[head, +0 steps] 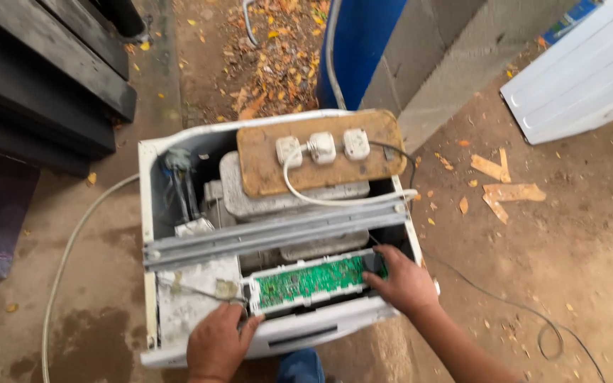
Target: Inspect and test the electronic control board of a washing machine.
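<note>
Left hand [216, 345] fingers [248, 326] curl tight on the left end of a green circuit board [311, 281]; right hand [404, 282] fingers [376, 281] clamp its right end. Board sits in a white tray at the front of an opened white washing machine [149, 206], top cover off. Seems mid-handling of the board; any lift needs both ends level & care w/ attached wires [200, 291]. A metal crossbar [278, 230] lies close behind. Further back: wooden board w/ three sockets [318, 152], white cable, concrete block; dirt floor around.

Dirt floor [569, 248] with dry leaves, grey block wall [448, 50], daylight
</note>
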